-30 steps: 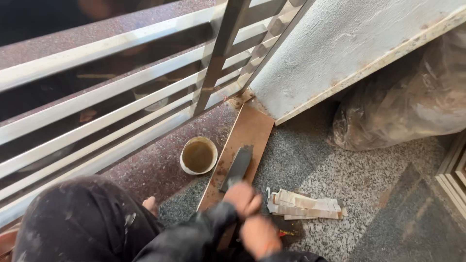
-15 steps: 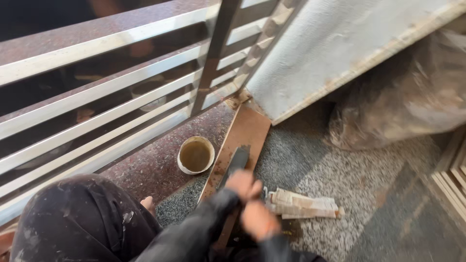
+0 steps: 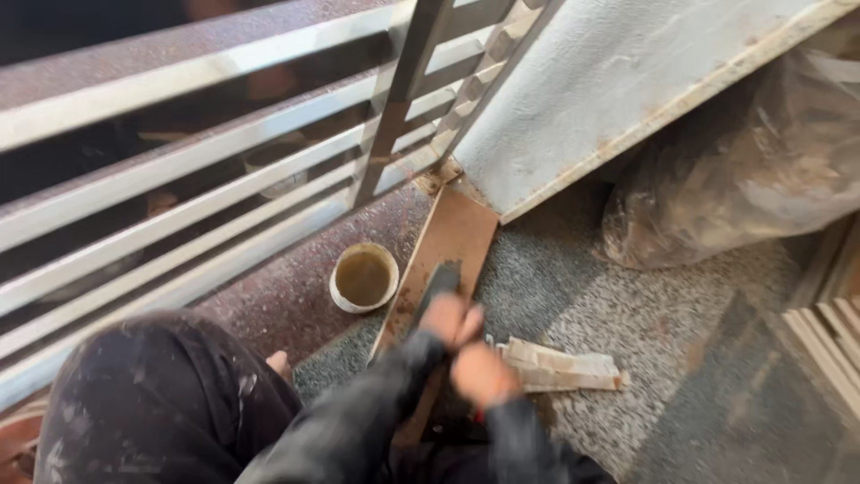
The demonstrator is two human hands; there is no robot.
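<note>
Two hands: left hand (image 3: 451, 319) gripping dark flat tool (image 3: 439, 280) on rust-brown board (image 3: 452, 237); right hand (image 3: 484, 375) fisted, contents unclear.

Plastic bag (image 3: 743, 170): large, translucent, brownish, crumpled against the slanted slab at upper right.
Labels, signs, screens: none visible, though the view is blurred.

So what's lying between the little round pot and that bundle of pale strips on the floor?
In the head view, the brown board runs between the pot and the strips, with the left hand on a dark tool on it.
</note>
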